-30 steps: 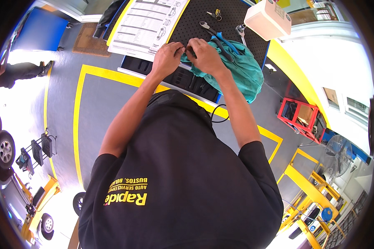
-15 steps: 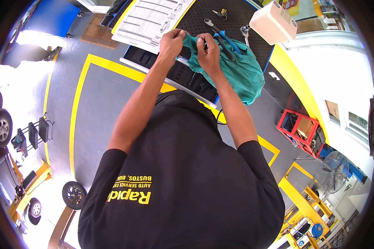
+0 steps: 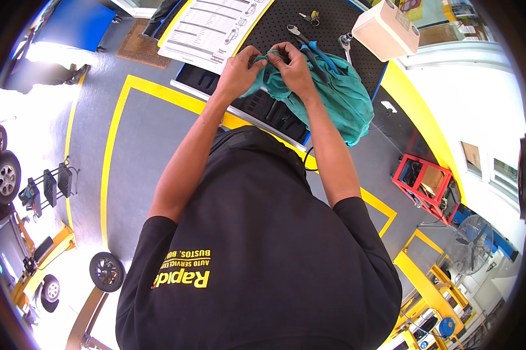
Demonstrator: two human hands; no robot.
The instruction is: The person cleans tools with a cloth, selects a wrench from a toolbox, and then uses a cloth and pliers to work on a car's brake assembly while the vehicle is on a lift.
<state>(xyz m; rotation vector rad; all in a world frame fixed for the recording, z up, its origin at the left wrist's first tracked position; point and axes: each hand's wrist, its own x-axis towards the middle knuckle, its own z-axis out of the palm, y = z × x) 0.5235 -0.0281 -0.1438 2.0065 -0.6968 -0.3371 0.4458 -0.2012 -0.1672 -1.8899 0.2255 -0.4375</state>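
Observation:
A green cloth [image 3: 338, 108] lies bunched over the right front of the dark perforated worktop and hangs past its edge. My left hand [image 3: 239, 73] pinches the cloth's left end between thumb and fingers. Close beside it, my right hand [image 3: 292, 69] grips the same end, thumb toward the left hand. Whether something small is wrapped in that fold, I cannot make out. Blue-handled pliers [image 3: 326, 58] rest on the cloth just beyond my right hand. Below both hands a drawer [image 3: 263, 108] with black compartments stands pulled out.
Printed sheets [image 3: 210, 29] lie at the worktop's left. Keys [image 3: 314, 17], a ratchet [image 3: 345, 44] and a pale box [image 3: 385, 32] sit farther back. A red cart [image 3: 423, 182] and a fan [image 3: 472, 242] stand to the right, a loose wheel [image 3: 106, 272] to the left.
My hands have come closer together at the cloth's end, and the fingers have shifted their pinch. A flap of cloth now hangs below my left hand.

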